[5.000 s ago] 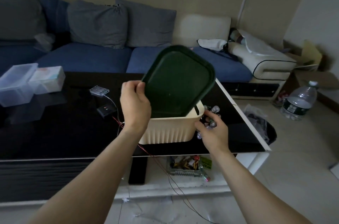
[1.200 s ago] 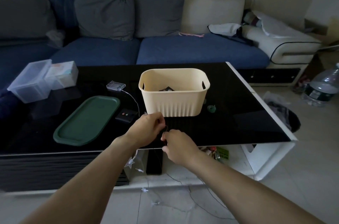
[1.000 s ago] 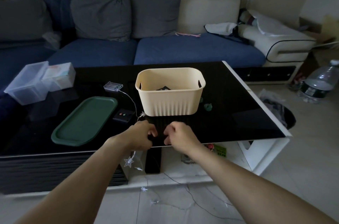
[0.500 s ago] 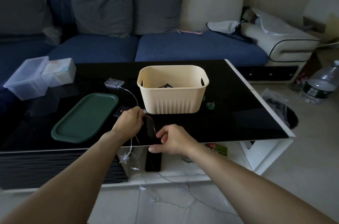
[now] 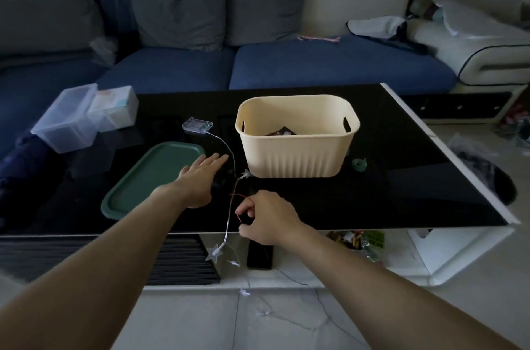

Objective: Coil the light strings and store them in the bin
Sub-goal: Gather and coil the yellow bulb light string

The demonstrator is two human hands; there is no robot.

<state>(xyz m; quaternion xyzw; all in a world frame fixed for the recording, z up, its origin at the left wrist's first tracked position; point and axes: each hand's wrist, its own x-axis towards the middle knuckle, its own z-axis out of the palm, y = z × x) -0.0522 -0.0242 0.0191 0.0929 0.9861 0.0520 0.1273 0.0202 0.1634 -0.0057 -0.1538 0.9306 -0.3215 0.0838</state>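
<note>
The cream ribbed bin (image 5: 298, 154) stands in the middle of the black table (image 5: 401, 183), with something dark inside. A clear star light string (image 5: 229, 206) runs from a clear battery box (image 5: 197, 125) across the table and hangs over the front edge to the floor. My right hand (image 5: 266, 220) pinches a thin red wire (image 5: 239, 200) near the front edge. My left hand (image 5: 200, 180) reaches flat over the table, fingers straight, beside the green lid (image 5: 149, 177). The small black box is hidden under it.
Two clear plastic boxes (image 5: 71, 123) sit at the table's back left. A small green ring (image 5: 359, 163) lies to the right of the bin. A blue sofa with grey cushions (image 5: 177, 11) runs behind. More wire lies on the floor tiles (image 5: 286, 318).
My left hand has let go of the wire and stretched forward with straight fingers. My right hand stays near the front edge, still pinching the red wire. The lid now lies on the table.
</note>
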